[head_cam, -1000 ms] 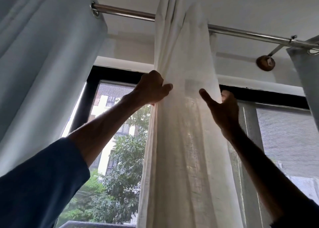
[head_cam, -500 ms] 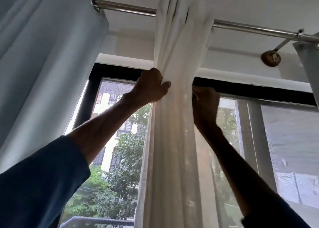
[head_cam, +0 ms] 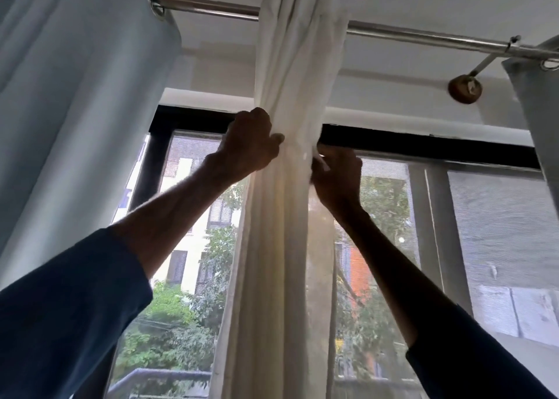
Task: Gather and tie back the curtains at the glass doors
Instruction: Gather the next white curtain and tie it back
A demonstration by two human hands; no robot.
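a pale blue curtain (head_cam: 75,96) fills the left side. it hangs by a metal ring (head_cam: 155,5) from a steel curtain rod (head_cam: 211,8) that runs across the top of the view. below it a dark blue left sleeve (head_cam: 60,308) reaches up and to the right, with the forearm bare.

the left hand (head_cam: 248,144) is clamped on the left side of the white sheer curtain (head_cam: 290,81). its fingers curl round the cloth and its thumb lies across the front. this curtain is gathered into one narrow bundle at the middle of the glass doors (head_cam: 193,217). it hangs from the rod down past the bottom of the view, and is squeezed tightest at the height of the hands, just at the top bar of the black door frame (head_cam: 423,146).

the right hand (head_cam: 335,181) is at the right edge of the same bundle, slightly lower than the left hand, so the two hands hold the bundle between them. its fingers are curled and nip a bit of white cloth; how far they reach behind cannot be told. the right sleeve (head_cam: 469,353) is dark blue too.

further right, a round brown bracket (head_cam: 464,88) on the wall carries the rod. a grey curtain (head_cam: 538,96) hangs at the far right edge. a mesh screen (head_cam: 499,232) covers the right pane, and trees (head_cam: 169,338) show through the left pane.
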